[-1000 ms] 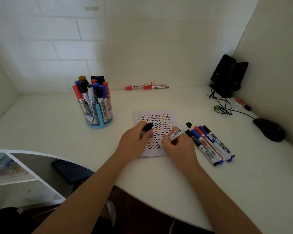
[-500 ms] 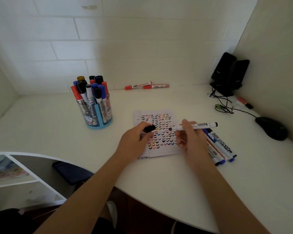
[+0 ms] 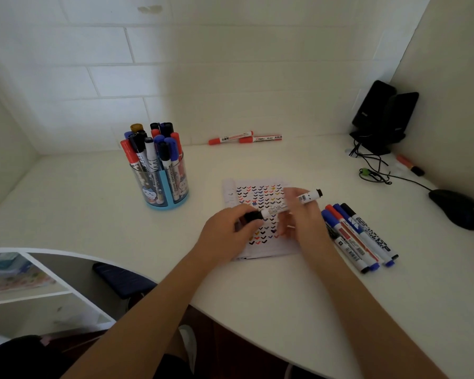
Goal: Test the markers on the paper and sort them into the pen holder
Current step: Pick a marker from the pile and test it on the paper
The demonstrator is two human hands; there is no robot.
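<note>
white marker (image 3: 274, 210) lies left-to-right over the paper (image 3: 263, 250), black cap (image 3: 251, 216) pinched by left hand (image 3: 225, 231), barrel by right hand (image 3: 304, 222).

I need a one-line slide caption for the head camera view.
Above the checkmarked paper, the left hand holds a black cap against the white marker in the right hand.

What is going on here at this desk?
A person works over a paper covered with coloured check marks. The right hand holds a white marker, and the left hand holds a black cap at its tip end. Several more markers lie right of the paper; the pen holder already has many.
</note>
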